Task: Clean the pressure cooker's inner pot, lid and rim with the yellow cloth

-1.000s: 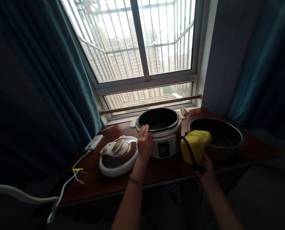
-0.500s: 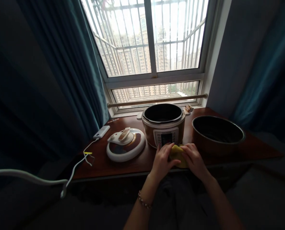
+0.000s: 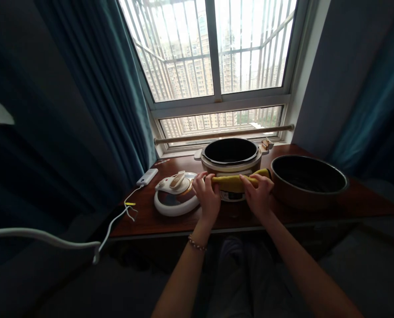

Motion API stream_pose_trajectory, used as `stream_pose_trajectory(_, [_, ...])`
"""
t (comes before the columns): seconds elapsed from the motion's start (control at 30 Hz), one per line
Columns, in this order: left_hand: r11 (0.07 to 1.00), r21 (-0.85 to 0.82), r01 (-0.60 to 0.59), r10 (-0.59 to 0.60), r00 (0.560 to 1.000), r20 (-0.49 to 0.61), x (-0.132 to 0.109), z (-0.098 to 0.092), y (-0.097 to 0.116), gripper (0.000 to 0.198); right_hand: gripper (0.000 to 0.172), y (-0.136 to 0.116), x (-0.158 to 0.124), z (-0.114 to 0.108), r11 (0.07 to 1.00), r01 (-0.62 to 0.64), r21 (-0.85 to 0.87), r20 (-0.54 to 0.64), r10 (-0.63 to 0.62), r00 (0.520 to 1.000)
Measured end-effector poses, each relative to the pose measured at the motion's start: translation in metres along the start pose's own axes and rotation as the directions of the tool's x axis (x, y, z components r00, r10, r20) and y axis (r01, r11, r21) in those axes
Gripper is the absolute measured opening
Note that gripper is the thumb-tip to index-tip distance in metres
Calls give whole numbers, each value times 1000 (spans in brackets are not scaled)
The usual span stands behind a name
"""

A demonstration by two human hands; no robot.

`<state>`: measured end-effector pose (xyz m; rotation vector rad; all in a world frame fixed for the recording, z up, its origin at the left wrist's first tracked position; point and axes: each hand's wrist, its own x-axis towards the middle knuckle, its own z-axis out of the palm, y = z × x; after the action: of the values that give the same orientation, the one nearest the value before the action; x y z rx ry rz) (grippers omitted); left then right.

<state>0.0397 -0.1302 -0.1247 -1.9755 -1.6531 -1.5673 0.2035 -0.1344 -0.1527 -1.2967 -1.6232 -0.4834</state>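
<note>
A yellow cloth [image 3: 234, 182] is stretched level between my two hands, in front of the control panel of an open electric pressure cooker [image 3: 230, 160]. My left hand [image 3: 207, 196] is closed on the cloth's left end. My right hand [image 3: 258, 195] is closed on its right end. The cooker's dark inner pot shows through its open top. Its white and brown lid [image 3: 175, 198] lies flat on the table, just left of my left hand. A beaded bracelet circles my left wrist.
A large dark bowl [image 3: 308, 180] stands right of the cooker. A white power bank [image 3: 147, 176] with a white cable trailing off the dark wooden table [image 3: 365, 204] lies at the left. Teal curtains hang on both sides. A barred window and a wooden rod are behind.
The cloth was bunched low between both hands in front of the cooker; now it is pulled out into a long strip and lifted up to the cooker's front.
</note>
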Motion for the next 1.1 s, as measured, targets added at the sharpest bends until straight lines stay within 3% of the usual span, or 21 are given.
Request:
stream_pose_trajectory(0.1, [995,-62,79,-87,986,-143,-1,31,10,53,38,-13,10,30,987,-161,26,-64,162,985])
stream_pose_trajectory(0.2, [983,-158,98,-112,990,-85,-13,64,8,61,45,-17,-1,58,965,-250,82,-25,252,967])
stream_pose_trajectory(0.33, [976,-175,127,-133,991,-24,-40,93,-11,65,60,-6,-34,79,967,-235,100,16,234,972])
stream_pose_trajectory(0.47, [975,-126,181,-180,983,18,-68,102,-27,65,67,-1,-60,79,957,-251,143,75,242,967])
stream_pose_trajectory(0.63, [947,-31,321,-321,947,4,-80,92,-26,58,64,-12,-79,75,940,-251,231,117,229,966])
stream_pose_trajectory(0.73, [892,-144,429,-438,898,-34,-71,82,-31,51,63,-19,-82,72,939,-117,324,181,60,982])
stream_pose_trajectory(0.87, [841,-241,485,-508,860,-44,-37,79,-51,21,62,-18,-70,61,902,83,423,257,-208,944])
stream_pose_trajectory(0.97, [808,-335,485,-525,851,-34,0,80,-66,13,59,-6,-61,49,893,147,425,264,-278,924])
stream_pose_trajectory(1.1, [739,-497,454,-551,833,-59,33,82,-72,22,55,22,-67,33,904,190,383,212,-287,934])
